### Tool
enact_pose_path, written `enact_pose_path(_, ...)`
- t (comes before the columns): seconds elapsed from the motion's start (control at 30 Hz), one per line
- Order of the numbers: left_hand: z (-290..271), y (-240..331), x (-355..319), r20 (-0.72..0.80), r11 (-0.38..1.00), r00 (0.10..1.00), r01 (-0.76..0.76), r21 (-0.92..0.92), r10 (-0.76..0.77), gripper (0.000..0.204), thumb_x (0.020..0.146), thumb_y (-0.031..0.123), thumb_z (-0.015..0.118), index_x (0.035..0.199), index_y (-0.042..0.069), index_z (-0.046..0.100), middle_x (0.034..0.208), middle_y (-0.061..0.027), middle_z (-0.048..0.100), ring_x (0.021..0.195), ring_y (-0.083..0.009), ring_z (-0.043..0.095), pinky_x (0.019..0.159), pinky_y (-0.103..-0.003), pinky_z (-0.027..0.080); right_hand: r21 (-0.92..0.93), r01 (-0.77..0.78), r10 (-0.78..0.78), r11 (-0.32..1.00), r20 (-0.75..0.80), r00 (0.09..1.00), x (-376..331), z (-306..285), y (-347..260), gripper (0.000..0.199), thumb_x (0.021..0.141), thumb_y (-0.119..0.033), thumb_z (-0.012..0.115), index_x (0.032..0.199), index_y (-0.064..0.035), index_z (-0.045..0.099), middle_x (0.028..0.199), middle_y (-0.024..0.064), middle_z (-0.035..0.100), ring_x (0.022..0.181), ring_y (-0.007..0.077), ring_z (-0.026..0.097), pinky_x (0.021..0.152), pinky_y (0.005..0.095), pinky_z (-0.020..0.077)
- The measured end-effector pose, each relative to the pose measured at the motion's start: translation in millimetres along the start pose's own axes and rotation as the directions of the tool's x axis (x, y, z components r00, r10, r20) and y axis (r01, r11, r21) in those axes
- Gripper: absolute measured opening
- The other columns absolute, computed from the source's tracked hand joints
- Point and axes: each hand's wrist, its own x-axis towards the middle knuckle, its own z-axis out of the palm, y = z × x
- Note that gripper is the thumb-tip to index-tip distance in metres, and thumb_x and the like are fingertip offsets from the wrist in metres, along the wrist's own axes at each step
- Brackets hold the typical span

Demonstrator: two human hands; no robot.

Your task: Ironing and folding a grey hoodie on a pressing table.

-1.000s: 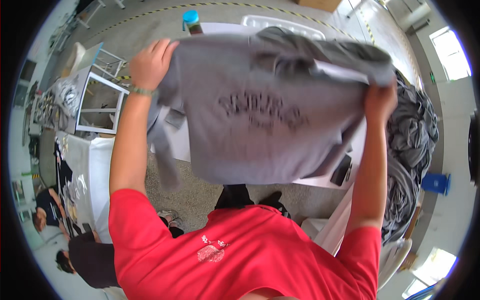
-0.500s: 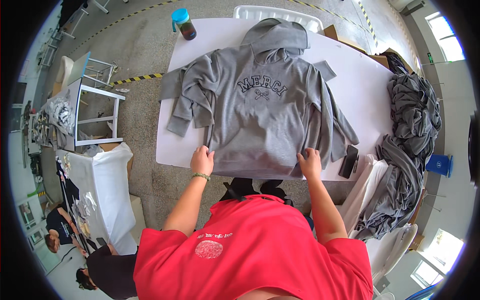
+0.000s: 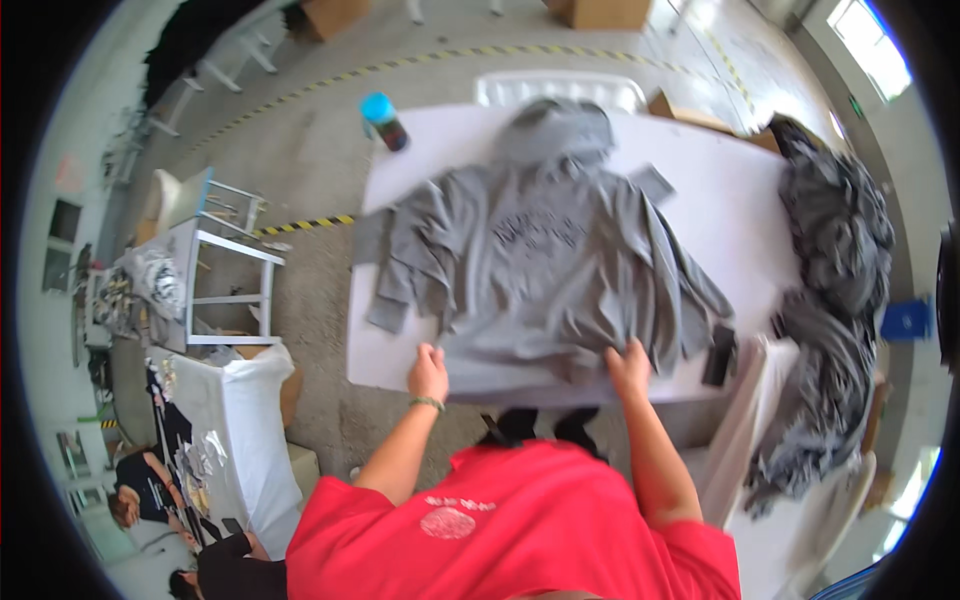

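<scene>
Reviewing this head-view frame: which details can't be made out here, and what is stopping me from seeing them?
- Grey hoodie: chest print smeared by motion blur.
- Left hand and right hand at the hem: too blurred to tell gripping from pressing.
- Dark flat object at the white table edge: too small to identify.
- Pile of grey garments: fisheye rim warps it; count unclear.

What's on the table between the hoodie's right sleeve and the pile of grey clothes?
In the head view, only a small dark flat object beside the grey hoodie; otherwise bare white table up to the pile.
</scene>
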Motion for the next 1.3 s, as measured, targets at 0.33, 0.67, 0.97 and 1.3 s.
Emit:
enact_pose_path(0.33, -47, 70, -9, 0.061, 0.954, 0.958, -0.272, -0.123, 0.281, 0.025, 0.094, 0.024, 0.078, 0.107, 0.007, 0.065, 0.108, -0.0138, 0.074, 0.094, -0.0317, 0.071, 0.084, -0.041, 0.057, -0.006, -0.051, 0.051, 0.999, -0.011, 0.999, -58, -46, 92, 0.026, 0.090, -0.020, 0.080, 0.105, -0.0013, 0.069, 0.074, 0.0083, 0.071, 0.070, 0.0238, 0.070, 0.071, 0.0406, 0.0561)
enact_pose_path(0.67, -282, 408, -269, -0.468, -0.580, 0.343, 0.447, -0.681, 0.815, 0.016, 0.101, 0.010, 0.065, 0.117, 0.006, 0.065, 0.113, -0.0202, 0.068, 0.090, -0.0296, 0.071, 0.083, -0.040, 0.060, 0.235, -0.501, 0.418, 0.833, 0.326, 0.848, -228, -41, 238, 0.027, 0.095, -0.018, 0.074, 0.110, 0.0036, 0.068, 0.079, 0.0127, 0.074, 0.059, 0.0205, 0.070, 0.052, 0.0362, 0.0554)
enact_pose_path(0.97, -269, 406, -475, -0.198, -0.368, 0.313, 0.840, -0.398, 0.929, 0.008, 0.099, 0.005, 0.072, 0.092, 0.006, 0.072, 0.088, -0.0127, 0.066, 0.078, -0.0171, 0.067, 0.070, -0.023, 0.061, 0.551, -0.711, 0.747, 0.436, 0.218, 0.627, -465, -35, 418, 0.028, 0.098, -0.016, 0.071, 0.114, 0.0056, 0.065, 0.078, 0.0151, 0.072, 0.054, 0.0218, 0.067, 0.046, 0.0365, 0.0527)
enact_pose_path(1.3, -249, 398, -599, 0.051, 0.033, -0.012, 0.901, -0.432, 0.999, 0.007, 0.103, 0.015, 0.068, 0.107, 0.010, 0.068, 0.104, -0.0091, 0.067, 0.096, -0.0187, 0.064, 0.077, -0.032, 0.059, 0.710, -0.695, 0.913, -0.114, 0.350, 0.207, -741, 51, 469, 0.026, 0.099, -0.016, 0.069, 0.114, 0.0050, 0.062, 0.080, 0.0179, 0.072, 0.055, 0.0264, 0.067, 0.043, 0.0400, 0.0523)
